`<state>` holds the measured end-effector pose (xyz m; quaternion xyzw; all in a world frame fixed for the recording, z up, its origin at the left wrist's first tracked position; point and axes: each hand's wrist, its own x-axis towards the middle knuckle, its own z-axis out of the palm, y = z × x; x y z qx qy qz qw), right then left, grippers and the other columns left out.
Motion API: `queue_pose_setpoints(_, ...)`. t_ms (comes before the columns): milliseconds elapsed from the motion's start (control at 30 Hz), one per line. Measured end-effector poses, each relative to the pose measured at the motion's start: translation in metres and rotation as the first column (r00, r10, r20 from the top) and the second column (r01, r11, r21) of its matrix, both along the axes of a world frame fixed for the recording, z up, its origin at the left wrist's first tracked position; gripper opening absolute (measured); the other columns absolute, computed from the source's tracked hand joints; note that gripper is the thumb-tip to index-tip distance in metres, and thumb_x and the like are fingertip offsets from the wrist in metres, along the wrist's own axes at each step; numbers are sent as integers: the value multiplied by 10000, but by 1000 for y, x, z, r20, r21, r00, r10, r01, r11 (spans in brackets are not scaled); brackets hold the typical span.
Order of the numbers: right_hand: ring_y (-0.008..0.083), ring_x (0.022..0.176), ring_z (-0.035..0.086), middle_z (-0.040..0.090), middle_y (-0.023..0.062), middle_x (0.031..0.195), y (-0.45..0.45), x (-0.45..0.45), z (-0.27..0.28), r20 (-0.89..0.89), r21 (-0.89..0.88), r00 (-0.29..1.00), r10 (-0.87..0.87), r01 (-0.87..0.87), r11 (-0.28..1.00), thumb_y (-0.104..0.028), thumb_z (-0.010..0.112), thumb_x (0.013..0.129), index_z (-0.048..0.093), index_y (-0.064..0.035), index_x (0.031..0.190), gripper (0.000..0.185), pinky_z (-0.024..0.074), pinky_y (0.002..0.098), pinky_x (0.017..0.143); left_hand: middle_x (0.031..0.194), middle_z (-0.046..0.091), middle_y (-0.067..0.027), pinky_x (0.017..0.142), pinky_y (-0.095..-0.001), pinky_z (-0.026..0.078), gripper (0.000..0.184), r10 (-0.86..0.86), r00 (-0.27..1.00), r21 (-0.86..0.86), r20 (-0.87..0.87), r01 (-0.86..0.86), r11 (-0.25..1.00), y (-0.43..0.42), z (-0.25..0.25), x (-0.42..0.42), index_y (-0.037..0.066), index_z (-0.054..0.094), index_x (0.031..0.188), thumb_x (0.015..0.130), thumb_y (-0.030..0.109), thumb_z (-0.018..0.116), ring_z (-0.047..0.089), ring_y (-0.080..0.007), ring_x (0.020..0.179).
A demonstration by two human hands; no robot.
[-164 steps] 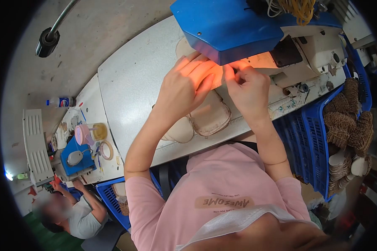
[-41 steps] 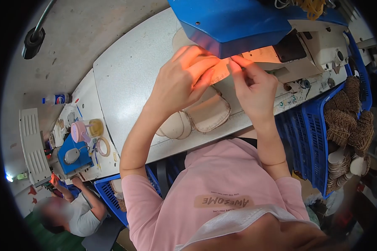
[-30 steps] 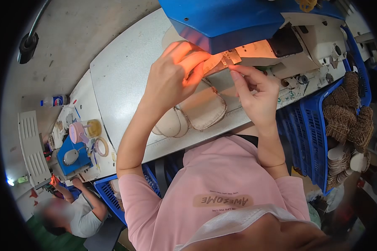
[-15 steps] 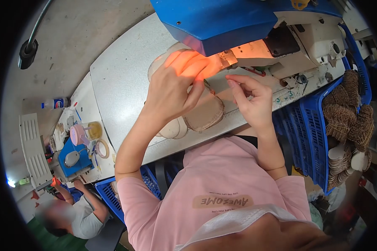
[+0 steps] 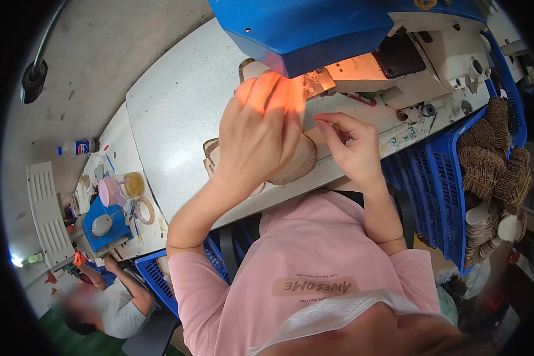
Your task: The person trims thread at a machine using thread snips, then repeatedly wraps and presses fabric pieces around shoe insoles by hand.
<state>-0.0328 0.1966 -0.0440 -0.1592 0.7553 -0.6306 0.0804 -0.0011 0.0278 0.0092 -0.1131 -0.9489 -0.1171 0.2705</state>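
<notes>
My left hand is bent over a pale flat piece with a brown edge, under the blue head of what looks like a sewing machine. Orange light falls on those fingers, and their tips are partly hidden. My right hand is raised just right of it, thumb and forefinger pinched together; whatever lies between them is too small to make out. Below the left hand, more pale brown-edged pieces lie on the white worktable, partly covered by the hand and wrist.
Blue crates stand at the right, with bundles of brown-edged pieces in the outer one. Another blue crate sits below the table's left end. Leftward are a pink cup, a tape roll and a seated person.
My left hand has turned, its fingers now pointing more away from me, and the pale piece under it has shifted and rotated. The right hand has moved slightly left, still pinched.
</notes>
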Motion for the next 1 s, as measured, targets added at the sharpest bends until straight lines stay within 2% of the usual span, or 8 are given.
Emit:
queue_pose_setpoints(133, 230, 584, 650, 670, 116, 710, -5, 2, -1, -37, 106, 999, 20, -16, 994, -90, 654, 839, 693, 0, 939, 140, 492, 324, 563, 1062, 583, -191, 897, -436, 431, 340, 99, 990, -4, 104, -99, 995, 9, 1, 5, -57, 616, 1125, 816, 81, 578, 534, -367, 1026)
queue_pose_setpoints(233, 321, 717, 646, 652, 134, 804, -6, 1, 0, -155, 309, 978, 140, -86, 947, -125, 658, 815, 676, -8, 933, 167, 511, 397, 659, 1075, 565, -207, 874, -450, 408, 329, 19, 996, 119, 82, -29, 992, 5, -5, -3, -68, 605, 1059, 764, 76, 580, 508, -360, 968)
queue_pose_setpoints(433, 344, 877, 612, 571, 154, 1004, -23, 13, -13, -195, 467, 950, 244, -129, 875, -145, 685, 788, 617, -18, 1030, 281, 509, 440, 749, 1125, 554, -218, 917, -458, 422, 336, 26, 993, 259, 114, -55, 964, -13, -9, -7, -55, 607, 1084, 760, 24, 558, 503, -389, 1047)
queue_pose_setpoints(633, 318, 944, 558, 528, 117, 954, -23, 17, -10, -292, 445, 928, 232, -83, 892, -78, 678, 774, 593, -34, 1008, 252, 498, 427, 780, 1194, 607, -162, 903, -388, 470, 319, 148, 989, 275, -27, -135, 952, -30, -13, 40, 0, 668, 1089, 793, -15, 548, 581, -318, 1100)
queue_pose_setpoints(767, 312, 937, 538, 531, 111, 952, -26, 13, -16, -291, 365, 928, 232, -116, 924, -32, 652, 767, 577, -39, 940, 189, 468, 412, 823, 1168, 637, -152, 911, -315, 459, 318, 242, 970, 445, 37, -232, 865, -57, -34, 94, 5, 672, 1117, 822, 4, 552, 594, -259, 1081)
queue_pose_setpoints(833, 311, 933, 532, 542, 107, 925, -28, 12, -18, -326, 333, 905, 271, -159, 929, -16, 642, 765, 567, -40, 908, 163, 450, 407, 826, 1161, 643, -147, 925, -325, 452, 303, 303, 922, 563, 242, -388, 730, -63, -62, 119, 6, 673, 1113, 829, 19, 568, 609, -245, 1043)
queue_pose_setpoints(900, 307, 928, 532, 559, 98, 892, -29, 13, -24, -345, 304, 879, 328, -225, 926, -3, 633, 761, 565, -42, 890, 151, 438, 396, 817, 1128, 642, -156, 863, -337, 488, 257, 286, 869, 451, 403, -460, 765, -64, -90, 134, 9, 676, 1048, 807, -6, 587, 625, -281, 981)
queue_pose_setpoints(1000, 305, 889, 549, 595, 97, 847, -25, 14, -11, -319, 273, 878, 357, -276, 922, 3, 615, 782, 569, -45, 883, 121, 430, 396, 801, 1106, 636, -138, 846, -349, 483, 260, 333, 887, 318, 321, -432, 844, -60, -104, 139, 18, 670, 1045, 792, -1, 617, 607, -298, 971)
